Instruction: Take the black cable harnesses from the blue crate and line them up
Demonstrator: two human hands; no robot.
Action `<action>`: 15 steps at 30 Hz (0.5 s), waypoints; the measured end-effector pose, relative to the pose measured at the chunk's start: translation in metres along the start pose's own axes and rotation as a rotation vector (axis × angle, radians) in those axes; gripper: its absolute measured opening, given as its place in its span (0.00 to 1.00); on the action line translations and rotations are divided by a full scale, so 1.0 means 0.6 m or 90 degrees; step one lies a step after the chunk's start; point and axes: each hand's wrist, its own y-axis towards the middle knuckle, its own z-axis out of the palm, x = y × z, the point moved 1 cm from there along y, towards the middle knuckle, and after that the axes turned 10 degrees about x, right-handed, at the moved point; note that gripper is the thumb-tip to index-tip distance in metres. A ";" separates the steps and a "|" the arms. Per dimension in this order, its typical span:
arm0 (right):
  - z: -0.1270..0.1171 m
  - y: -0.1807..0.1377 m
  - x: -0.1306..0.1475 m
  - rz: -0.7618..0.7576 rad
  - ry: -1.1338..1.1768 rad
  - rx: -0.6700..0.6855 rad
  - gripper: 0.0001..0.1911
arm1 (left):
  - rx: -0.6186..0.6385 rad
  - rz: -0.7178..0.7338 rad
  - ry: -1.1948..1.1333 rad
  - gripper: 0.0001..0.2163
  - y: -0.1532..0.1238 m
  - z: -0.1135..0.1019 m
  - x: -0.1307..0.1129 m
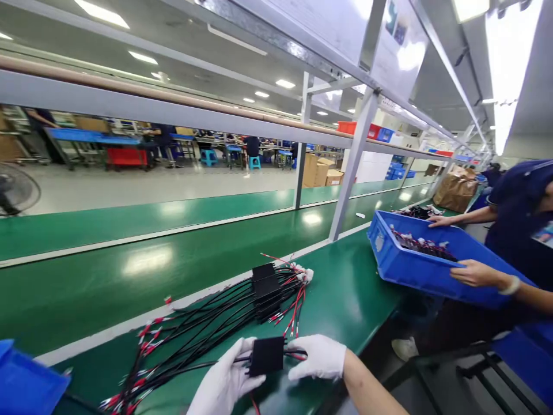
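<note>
A flat black module box (266, 356) with cable leads on both sides is held over the green bench. My left hand (224, 377), in a white glove, grips its left edge, where a black cable comes out. My right hand (318, 358), also gloved in white, is closed around the red and black wires (296, 354) at its right side. Just beyond lies a row of similar black modules (266, 288), side by side. Their long black cables (185, 340) run left to red and white ends; short red and black wires fan out to the right.
At the right, a co-worker holds a blue crate (415, 271) of wired parts by its rim, over the bench edge. A blue bin (28, 380) sits at the lower left. A grey metal post (354, 167) rises from the bench beside the green conveyor belt (207, 242).
</note>
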 end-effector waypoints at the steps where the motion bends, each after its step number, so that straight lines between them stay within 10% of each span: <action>1: -0.005 0.001 -0.001 0.012 -0.054 -0.029 0.19 | 0.006 -0.018 0.004 0.14 0.002 -0.002 0.003; 10: -0.049 -0.042 -0.061 0.132 -0.167 -0.116 0.10 | 0.009 -0.088 0.015 0.14 -0.012 -0.019 -0.017; 15: -0.024 -0.041 -0.100 0.204 -0.214 -0.194 0.21 | -0.037 -0.031 0.028 0.09 -0.033 -0.055 -0.052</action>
